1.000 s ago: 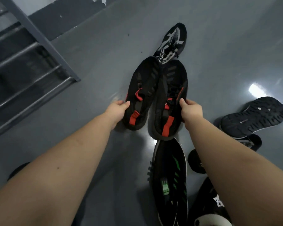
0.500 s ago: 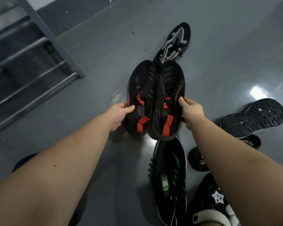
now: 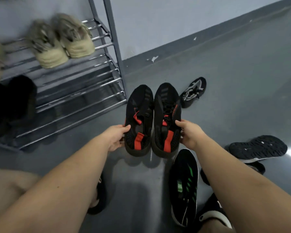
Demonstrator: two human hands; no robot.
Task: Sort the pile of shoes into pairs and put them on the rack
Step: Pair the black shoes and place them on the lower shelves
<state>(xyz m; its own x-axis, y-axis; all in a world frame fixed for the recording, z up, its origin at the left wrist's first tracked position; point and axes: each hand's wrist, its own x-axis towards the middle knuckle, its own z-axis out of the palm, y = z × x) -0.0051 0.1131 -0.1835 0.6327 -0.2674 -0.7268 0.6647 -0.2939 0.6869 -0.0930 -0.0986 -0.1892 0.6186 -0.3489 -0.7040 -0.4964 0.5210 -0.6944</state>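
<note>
Two black shoes with red heel tabs are held side by side above the grey floor, toes pointing away from me. My left hand (image 3: 115,137) grips the left black-and-red shoe (image 3: 139,113) at its heel side. My right hand (image 3: 190,132) grips the right black-and-red shoe (image 3: 166,108) the same way. The metal shoe rack (image 3: 77,91) stands to the left, its nearest corner close to the left shoe's toe. A pair of beige shoes (image 3: 60,39) sits on an upper shelf, and dark shoes (image 3: 12,100) sit on a lower one, blurred.
Loose shoes lie on the floor: a black-and-white one (image 3: 193,91) beyond the held pair, a black one with green marks (image 3: 185,185) under my right forearm, an upturned black sole (image 3: 257,146) at right. The wall (image 3: 175,22) runs behind.
My view has swung left and up, bringing the rack and its shoes into sight. The two held shoes are now level and parallel, carried towards the rack.
</note>
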